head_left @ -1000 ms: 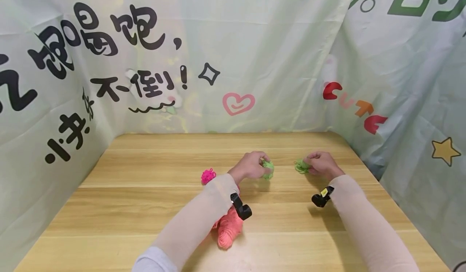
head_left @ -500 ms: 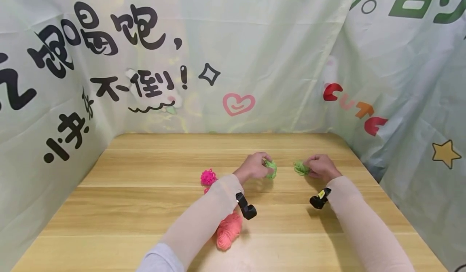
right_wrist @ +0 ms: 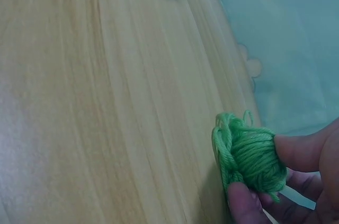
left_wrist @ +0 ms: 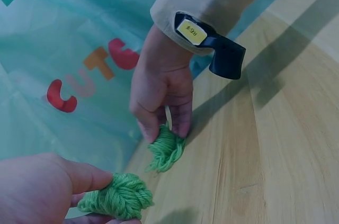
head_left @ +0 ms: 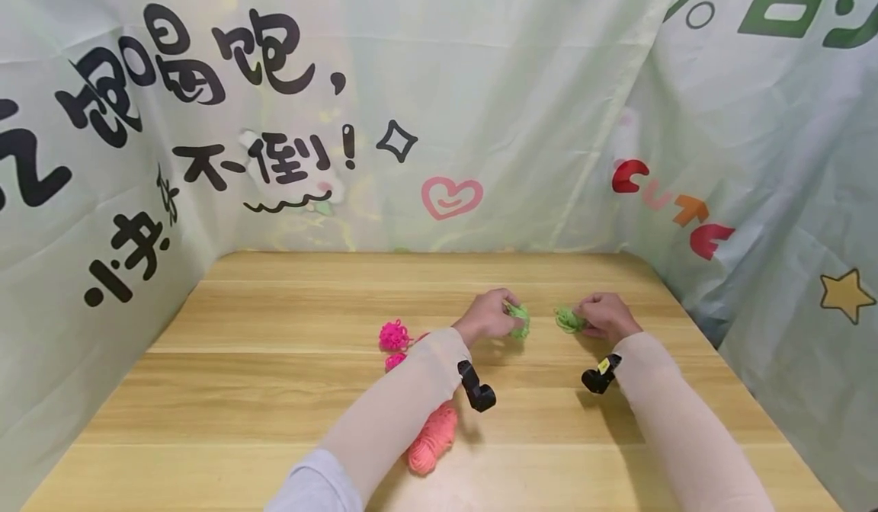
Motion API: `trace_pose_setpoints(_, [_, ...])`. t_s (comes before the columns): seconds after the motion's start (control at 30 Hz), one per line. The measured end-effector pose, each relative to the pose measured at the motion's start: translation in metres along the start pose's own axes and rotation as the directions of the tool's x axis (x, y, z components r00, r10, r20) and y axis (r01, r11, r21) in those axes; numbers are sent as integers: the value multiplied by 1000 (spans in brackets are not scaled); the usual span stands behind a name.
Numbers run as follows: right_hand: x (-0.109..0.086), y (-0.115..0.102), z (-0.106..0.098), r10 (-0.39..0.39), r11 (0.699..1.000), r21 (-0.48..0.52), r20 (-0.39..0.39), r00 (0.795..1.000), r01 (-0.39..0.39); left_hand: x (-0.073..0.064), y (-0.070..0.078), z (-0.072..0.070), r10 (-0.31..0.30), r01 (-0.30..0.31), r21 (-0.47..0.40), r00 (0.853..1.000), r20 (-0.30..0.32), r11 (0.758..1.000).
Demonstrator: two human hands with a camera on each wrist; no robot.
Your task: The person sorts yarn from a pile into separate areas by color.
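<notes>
My left hand [head_left: 487, 314] pinches a small ball of light green yarn [head_left: 519, 321] just over the middle right of the table. In the left wrist view the thumb lies on top of this yarn ball [left_wrist: 119, 197], with fingers beneath it. To the right, my right hand [head_left: 607, 315] grips a second green yarn ball [head_left: 568, 319] by its right side. Loose loops stick out from that ball's [right_wrist: 254, 158] far end in the right wrist view, where thumb and fingertips squeeze its wound part. A short gap separates the two green balls.
Bright pink yarn balls [head_left: 394, 335] lie left of my left forearm, one partly covered by the sleeve. A coral yarn skein [head_left: 433, 440] rests under that forearm, nearer the front. Printed cloth [head_left: 535, 116] encloses the wooden table [head_left: 274, 390] at the back and sides.
My left hand has shifted to the right with its green yarn, narrowing the gap. The right hand stays nearly in place, still gripping its ball. More pink yarn shows beside the left sleeve.
</notes>
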State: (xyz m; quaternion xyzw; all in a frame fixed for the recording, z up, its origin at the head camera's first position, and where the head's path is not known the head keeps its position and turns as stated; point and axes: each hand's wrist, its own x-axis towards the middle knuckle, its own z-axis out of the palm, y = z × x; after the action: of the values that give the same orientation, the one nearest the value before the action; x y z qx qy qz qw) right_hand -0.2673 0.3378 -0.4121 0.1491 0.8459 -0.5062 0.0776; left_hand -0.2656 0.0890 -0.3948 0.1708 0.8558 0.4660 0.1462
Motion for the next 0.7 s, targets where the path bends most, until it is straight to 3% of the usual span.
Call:
trace_pose_setpoints(0.23, [0,12,1,38,999,7,8,999,-38,0,-2,13,-35,35,-14,999,17,999])
trace_pose_setpoints(0.43, [0,8,-1,28,1000,-10,-46,999,-28,7,5,20,-13,13,-31,1000,9,999])
trace_pose_setpoints(0.7, [3,4,6,9,1000,-22,-71,997,-10,15,6,26,-56,56,-78,998,-4,995])
